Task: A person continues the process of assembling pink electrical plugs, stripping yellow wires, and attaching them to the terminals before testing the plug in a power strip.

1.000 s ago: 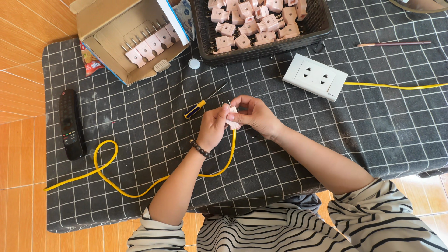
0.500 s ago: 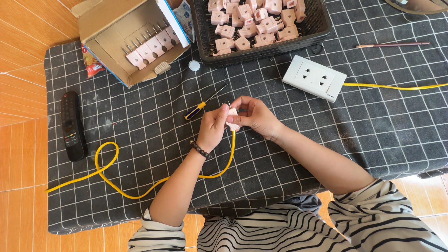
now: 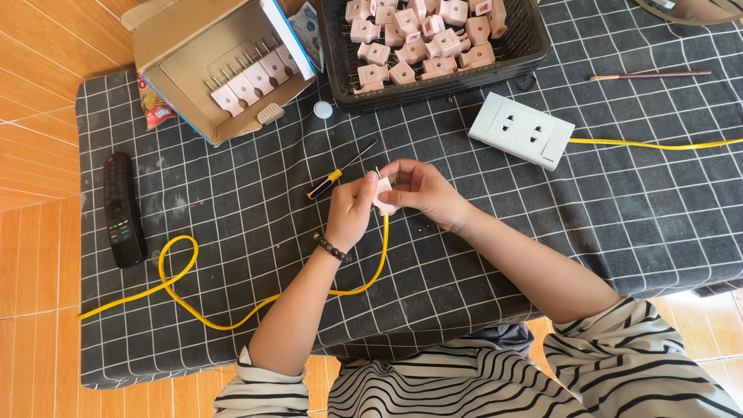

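Both hands meet over the middle of the grid-patterned cloth. My left hand (image 3: 352, 213) and my right hand (image 3: 422, 191) together pinch a small pale pink plug (image 3: 383, 193) between their fingertips. A yellow cable (image 3: 232, 298) runs down from the plug and loops off to the left across the cloth. Just left of my hands lies a screwdriver (image 3: 334, 176) with a yellow and blue handle. A beaded bracelet sits on my left wrist.
A black basket (image 3: 534, 39) of several pink plugs stands at the top. A cardboard box (image 3: 182, 46) with plugs lies top left, a white socket block (image 3: 522, 130) with yellow lead to the right, a black remote (image 3: 122, 209) at left, and a thin stick (image 3: 650, 74) top right.
My hands have stayed in place with the plug; only small finger shifts show. The view itself has drifted slightly.
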